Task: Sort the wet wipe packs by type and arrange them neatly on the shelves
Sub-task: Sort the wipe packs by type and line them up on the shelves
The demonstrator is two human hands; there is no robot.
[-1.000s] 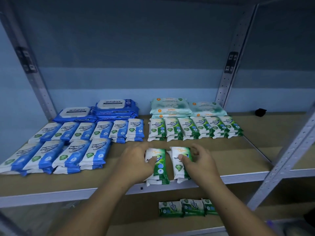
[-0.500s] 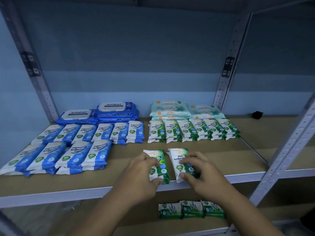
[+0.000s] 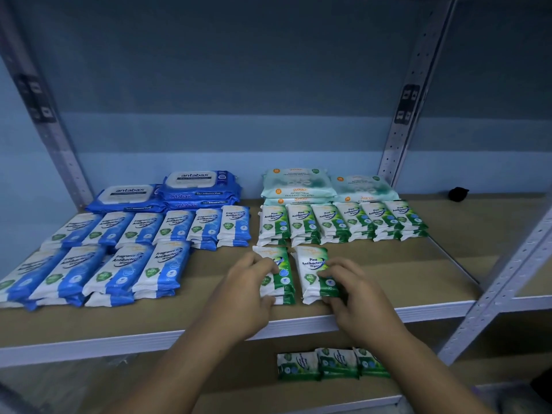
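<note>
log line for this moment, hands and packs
left hand: grips left pine stack | right hand: grips right pine stack | where: shelf front, before pine row | below: three pine packs

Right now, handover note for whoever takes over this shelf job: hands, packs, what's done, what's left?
Left hand grips the left front pine stack; right hand grips the right front pine stack. Both stacks rest on the upper shelf.
Done: blue fragrance-free packs and antabax packs grouped left; pine row and guardian packs grouped right.
Left: square up the two front stacks; three lower-shelf pine packs probably need bringing up.
</note>
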